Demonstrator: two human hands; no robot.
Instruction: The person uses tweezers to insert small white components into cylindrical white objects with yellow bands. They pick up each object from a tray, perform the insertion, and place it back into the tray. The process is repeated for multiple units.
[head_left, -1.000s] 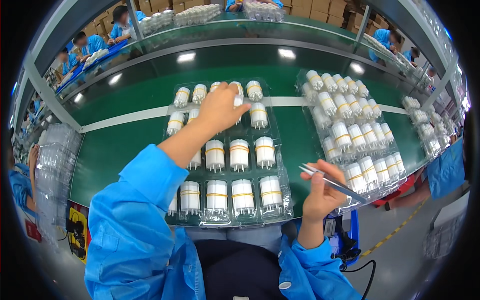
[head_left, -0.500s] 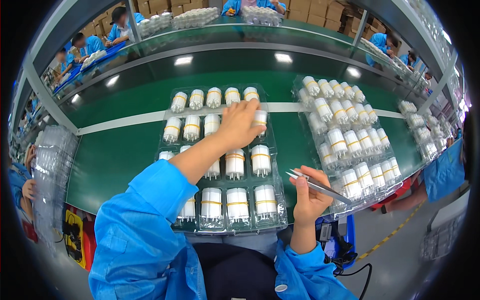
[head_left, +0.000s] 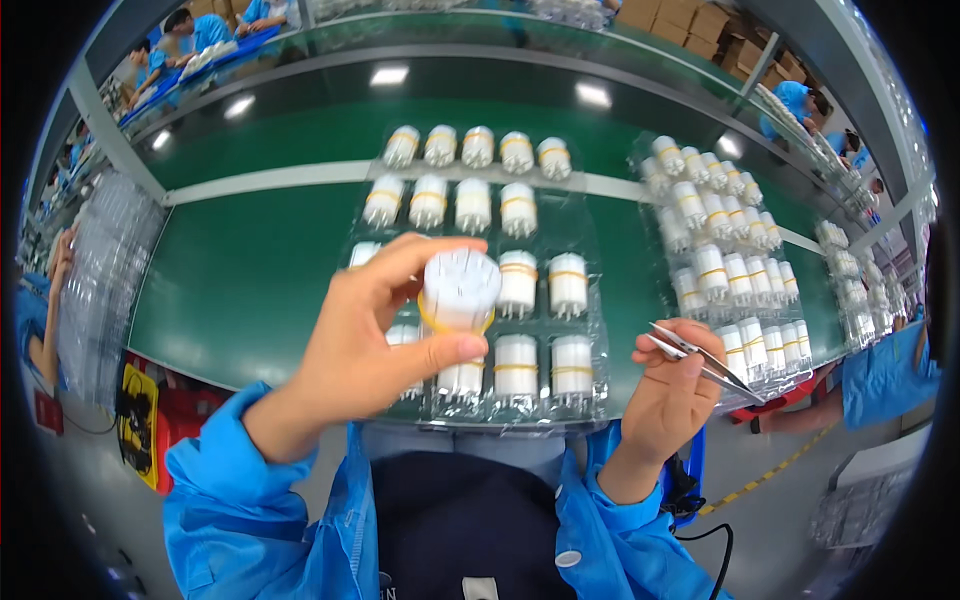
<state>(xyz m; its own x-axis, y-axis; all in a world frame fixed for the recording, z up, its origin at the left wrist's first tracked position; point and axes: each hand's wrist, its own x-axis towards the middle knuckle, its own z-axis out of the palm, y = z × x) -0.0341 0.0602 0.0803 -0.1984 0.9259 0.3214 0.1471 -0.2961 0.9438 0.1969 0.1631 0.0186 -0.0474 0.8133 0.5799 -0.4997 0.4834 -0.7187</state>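
Between the thumb and fingers of my left hand (head_left: 375, 335) is a white cylindrical part (head_left: 462, 290) with a yellow band round it. Its round end with small pins faces up toward me, above the clear plastic tray (head_left: 578, 225). Upright rows of like banded cylinders (head_left: 516, 283) with pins at their lower ends stand in that tray; the right-hand pocket of its second row from the back holds none. My left hand hides some of them. My right hand (head_left: 672, 385), at the tray's right, is closed on metal tweezers (head_left: 708, 364), their tips pointing up and left.
Another filled clear tray stack (head_left: 715, 215) stands to the right on the green bench (head_left: 250, 270). Stacked clear trays (head_left: 110, 280) rise at the left edge. Metal frame posts (head_left: 115, 140) flank the bench. People in blue work across and beside it.
My left hand has come back from the tray's second row toward me, now with a cylinder lifted and tilted. My right hand keeps the tweezers. The view has shifted.
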